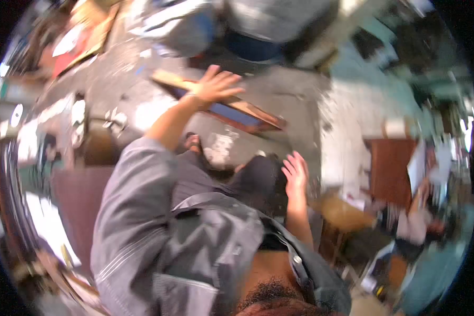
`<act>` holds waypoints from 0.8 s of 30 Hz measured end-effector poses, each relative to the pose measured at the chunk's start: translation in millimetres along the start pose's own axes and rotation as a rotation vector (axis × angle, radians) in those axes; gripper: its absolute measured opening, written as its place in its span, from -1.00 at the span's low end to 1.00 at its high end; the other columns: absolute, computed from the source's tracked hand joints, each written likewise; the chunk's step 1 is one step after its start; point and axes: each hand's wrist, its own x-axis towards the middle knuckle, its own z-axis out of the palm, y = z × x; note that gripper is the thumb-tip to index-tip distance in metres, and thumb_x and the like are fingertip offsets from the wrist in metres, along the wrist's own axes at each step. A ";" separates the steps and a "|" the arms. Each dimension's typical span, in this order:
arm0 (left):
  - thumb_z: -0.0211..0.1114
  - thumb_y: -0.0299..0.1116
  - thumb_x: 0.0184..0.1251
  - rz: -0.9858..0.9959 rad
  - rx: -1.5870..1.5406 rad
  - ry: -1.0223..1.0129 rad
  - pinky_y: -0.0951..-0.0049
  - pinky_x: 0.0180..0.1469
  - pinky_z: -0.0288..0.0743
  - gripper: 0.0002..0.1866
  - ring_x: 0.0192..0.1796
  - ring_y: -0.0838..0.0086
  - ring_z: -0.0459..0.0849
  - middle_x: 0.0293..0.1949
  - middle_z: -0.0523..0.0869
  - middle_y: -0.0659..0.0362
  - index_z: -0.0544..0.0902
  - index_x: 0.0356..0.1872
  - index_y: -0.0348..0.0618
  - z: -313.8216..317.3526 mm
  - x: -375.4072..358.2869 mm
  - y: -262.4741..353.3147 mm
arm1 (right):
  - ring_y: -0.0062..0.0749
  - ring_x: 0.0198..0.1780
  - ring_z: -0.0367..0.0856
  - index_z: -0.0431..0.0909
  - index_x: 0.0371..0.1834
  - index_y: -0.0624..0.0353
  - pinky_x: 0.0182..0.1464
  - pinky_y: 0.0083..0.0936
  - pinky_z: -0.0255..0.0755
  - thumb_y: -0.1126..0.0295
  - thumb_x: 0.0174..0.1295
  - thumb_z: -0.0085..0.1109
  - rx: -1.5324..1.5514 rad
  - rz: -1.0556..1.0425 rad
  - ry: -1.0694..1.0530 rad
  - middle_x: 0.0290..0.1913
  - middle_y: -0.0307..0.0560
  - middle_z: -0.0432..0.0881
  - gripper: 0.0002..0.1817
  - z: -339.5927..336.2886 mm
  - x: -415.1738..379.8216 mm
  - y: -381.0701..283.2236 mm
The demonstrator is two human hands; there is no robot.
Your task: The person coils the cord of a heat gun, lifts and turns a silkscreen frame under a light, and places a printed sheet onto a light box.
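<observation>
My left hand (216, 86) is stretched out with its fingers spread, and it overlaps the upper edge of a long wooden frame-like piece (253, 114) in this view. That piece lies slanted over the grey floor, with light wood edges and a blue inner face. Lower and to the right, my right hand (296, 171) is held beside my knee, its fingers apart and nothing in them. Motion blurs much of the picture.
Grey and blue bulky things (279, 21) stand beyond the frame. To the right are a reddish-brown panel (389, 168), a wooden stool-like top (345, 211) and another person (413, 224). A brown surface (84, 205) is at my left side.
</observation>
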 end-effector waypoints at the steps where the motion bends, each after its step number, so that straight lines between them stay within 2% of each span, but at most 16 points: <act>1: 0.44 -0.16 0.02 0.007 0.067 0.075 -0.29 0.51 -0.24 0.14 0.57 0.19 0.08 0.60 -0.11 0.13 -0.16 0.57 0.44 12.1 -4.9 -1.5 | -0.12 0.19 0.52 0.38 0.35 0.09 0.24 -0.18 0.37 0.07 0.36 0.10 -0.034 -0.001 -0.006 0.27 0.14 0.49 -0.44 5.1 6.1 -3.4; 3: 0.35 -0.21 0.12 -0.041 0.119 0.006 -0.31 0.50 -0.20 0.05 0.56 0.22 0.12 0.60 -0.07 0.14 -0.15 0.57 0.43 4.8 -14.3 -6.6 | -0.18 0.17 0.52 0.39 0.35 0.05 0.20 -0.17 0.37 0.03 0.37 0.08 -0.107 -0.001 -0.024 0.25 0.05 0.51 -0.45 9.9 20.4 -2.9; 5: 0.35 -0.25 0.10 -0.058 0.075 0.095 -0.31 0.49 -0.17 0.07 0.54 0.25 0.17 0.59 -0.04 0.19 -0.17 0.56 0.51 20.0 -17.6 -11.1 | -0.21 0.16 0.53 0.40 0.34 0.02 0.18 -0.22 0.38 0.02 0.37 0.11 -0.141 0.043 -0.033 0.24 -0.01 0.52 -0.45 12.3 31.0 -2.2; 6: 0.34 -0.29 0.10 -0.098 0.038 0.026 -0.30 0.50 -0.17 0.08 0.53 0.26 0.18 0.59 -0.04 0.21 -0.19 0.56 0.55 24.4 -14.7 -6.8 | -0.21 0.17 0.52 0.39 0.35 0.02 0.18 -0.23 0.38 0.02 0.36 0.13 -0.147 0.065 -0.028 0.25 -0.02 0.52 -0.44 7.5 37.1 -4.8; 14: 0.46 -0.25 -0.03 -0.312 -0.033 -0.088 -0.29 0.50 -0.20 0.21 0.57 0.25 0.08 0.60 -0.10 0.19 -0.23 0.56 0.54 3.5 -28.8 4.7 | -0.09 0.29 0.45 0.30 0.42 0.11 0.26 -0.18 0.35 -0.01 0.35 0.17 -0.208 0.067 -0.070 0.35 0.07 0.41 -0.33 37.1 71.9 -0.8; 16: 0.48 -0.26 -0.06 -0.366 -0.025 -0.005 -0.29 0.50 -0.17 0.23 0.57 0.23 0.09 0.60 -0.09 0.19 -0.21 0.56 0.52 20.3 -30.9 9.5 | -0.08 0.30 0.44 0.28 0.44 0.14 0.27 -0.16 0.34 0.00 0.35 0.17 -0.206 0.074 -0.083 0.35 0.09 0.41 -0.30 42.1 84.7 2.2; 18: 0.47 -0.26 -0.06 -0.421 0.005 0.037 -0.29 0.49 -0.14 0.22 0.57 0.22 0.09 0.60 -0.09 0.18 -0.20 0.57 0.51 27.6 -34.2 12.6 | -0.08 0.23 0.51 0.33 0.36 0.22 0.24 -0.18 0.38 0.06 0.33 0.23 -0.190 0.081 -0.077 0.27 0.08 0.47 -0.35 46.7 94.4 7.5; 19: 0.44 -0.28 -0.03 -0.437 -0.064 -0.034 -0.29 0.48 -0.12 0.19 0.56 0.21 0.10 0.60 -0.08 0.15 -0.19 0.57 0.49 15.7 -37.2 14.4 | -0.08 0.21 0.53 0.35 0.33 0.23 0.23 -0.19 0.40 0.08 0.33 0.25 -0.197 0.082 -0.084 0.24 0.08 0.49 -0.37 50.5 95.4 8.9; 21: 0.43 -0.29 -0.02 -0.498 -0.099 -0.033 -0.30 0.48 -0.11 0.18 0.56 0.19 0.11 0.60 -0.09 0.13 -0.20 0.57 0.48 14.2 -39.9 19.5 | -0.09 0.15 0.58 0.39 0.25 0.26 0.19 -0.21 0.45 0.14 0.32 0.28 -0.207 0.081 -0.071 0.16 0.08 0.53 -0.44 56.7 95.1 10.7; 24: 0.43 -0.30 -0.05 -0.595 -0.126 0.025 -0.32 0.47 -0.11 0.21 0.55 0.14 0.12 0.59 -0.10 0.07 -0.22 0.57 0.45 23.8 -48.7 28.2 | -0.08 0.15 0.58 0.36 0.27 0.28 0.20 -0.18 0.45 0.14 0.32 0.28 -0.274 0.085 -0.086 0.17 0.09 0.53 -0.41 54.9 95.7 11.1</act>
